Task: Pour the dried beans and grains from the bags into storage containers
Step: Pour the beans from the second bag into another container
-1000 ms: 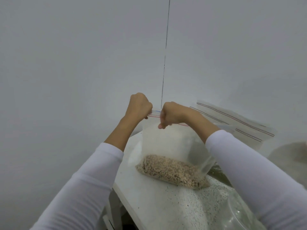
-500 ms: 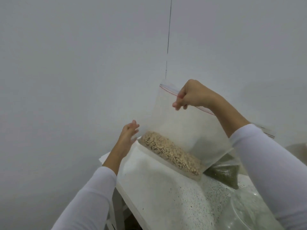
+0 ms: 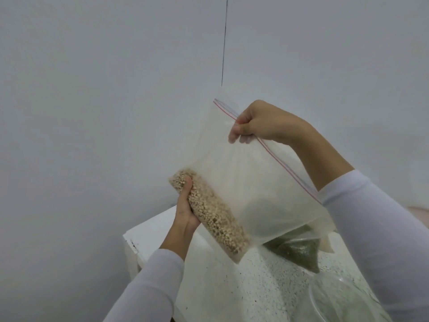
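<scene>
Left hand (image 3: 185, 210) now cups the zip bag (image 3: 243, 182) bottom, gripping pale beans (image 3: 209, 210); right hand (image 3: 257, 122) pinches its top, above the table (image 3: 232, 287)

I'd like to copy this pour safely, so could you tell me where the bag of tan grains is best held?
Hold the zip bag in two places: the red zip rim from above, as the right hand pinches it, and the grain-heavy bottom edge from below-left, as the left hand cups it. The weight sits low, and the film above is slack.
</scene>
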Motion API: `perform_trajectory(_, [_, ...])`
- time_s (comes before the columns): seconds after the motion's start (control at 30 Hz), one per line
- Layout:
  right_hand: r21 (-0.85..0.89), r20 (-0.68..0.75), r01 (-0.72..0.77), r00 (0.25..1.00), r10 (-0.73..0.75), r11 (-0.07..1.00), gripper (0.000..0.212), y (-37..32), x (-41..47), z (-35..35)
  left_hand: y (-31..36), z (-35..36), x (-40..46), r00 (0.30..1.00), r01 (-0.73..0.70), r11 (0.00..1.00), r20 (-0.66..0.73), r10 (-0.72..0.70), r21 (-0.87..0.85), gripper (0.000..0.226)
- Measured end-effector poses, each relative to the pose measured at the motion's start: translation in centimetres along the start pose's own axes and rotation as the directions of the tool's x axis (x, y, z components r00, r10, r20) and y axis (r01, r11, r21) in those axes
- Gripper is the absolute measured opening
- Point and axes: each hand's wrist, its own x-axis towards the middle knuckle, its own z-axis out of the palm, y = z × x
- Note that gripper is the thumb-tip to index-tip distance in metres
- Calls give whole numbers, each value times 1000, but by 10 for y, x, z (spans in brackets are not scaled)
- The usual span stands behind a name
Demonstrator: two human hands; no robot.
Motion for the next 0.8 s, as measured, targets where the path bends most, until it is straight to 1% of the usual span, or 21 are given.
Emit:
perform_trajectory(0.1, [23, -87, -21, 996, 23, 1000, 18, 2, -6, 2, 7, -1, 2, 997, -1, 999, 82, 5, -50, 62])
perform_trajectory(0.2, [102, -194, -14, 980, 34, 995, 13, 8, -14, 2, 17, 0, 8, 993, -34, 998, 115, 40, -52, 61])
perform_trajectory(0.27, [119, -249, 1, 968, 29, 993, 14, 13, -18, 1, 25, 3, 11, 991, -72, 997, 114, 73, -8, 48])
perform_trajectory(0.37, [114, -302, 5, 953, 30, 993, 17, 17, -22, 0, 36, 9, 17, 989, -132, 991, 67, 131, 4, 13])
perform_trajectory(0.4, [99, -313, 5, 949, 26, 995, 19, 18, -23, -1, 39, 11, 20, 988, -150, 989, 48, 150, -6, 9])
perform_trajectory(0.43, [79, -319, 3, 947, 22, 997, 20, 18, -25, -2, 41, 11, 22, 984, -171, 985, 40, 172, -10, 14])
perform_trajectory(0.5, [39, -315, -12, 949, 23, 999, 22, 18, -28, -6, 44, 12, 28, 979, -197, 980, 46, 198, -18, 30])
perform_trajectory(0.53, [18, -306, -24, 952, 28, 1000, 24, 18, -30, -8, 45, 13, 30, 979, -195, 981, 48, 196, -23, 32])
perform_trajectory(0.57, [-2, -294, -36, 955, 34, 999, 25, 18, -32, -10, 47, 12, 30, 980, -192, 981, 50, 193, -29, 31])
perform_trajectory(0.63, [-6, -266, -52, 963, 49, 999, 27, 19, -34, -11, 49, 11, 32, 982, -181, 982, 45, 183, -45, 20])
perform_trajectory(0.7, [103, -216, -48, 974, 70, 993, 23, 21, -36, -12, 49, 9, 34, 986, -165, 986, 32, 167, -34, 6])
perform_trajectory(0.73, [175, -180, -44, 981, 76, 984, 19, 23, -37, -13, 49, 7, 36, 987, -156, 987, 30, 157, -38, 4])
perform_trajectory(0.8, [256, -115, -35, 991, 66, 966, 13, 25, -40, -15, 48, 6, 36, 990, -137, 990, 25, 138, -47, 12])
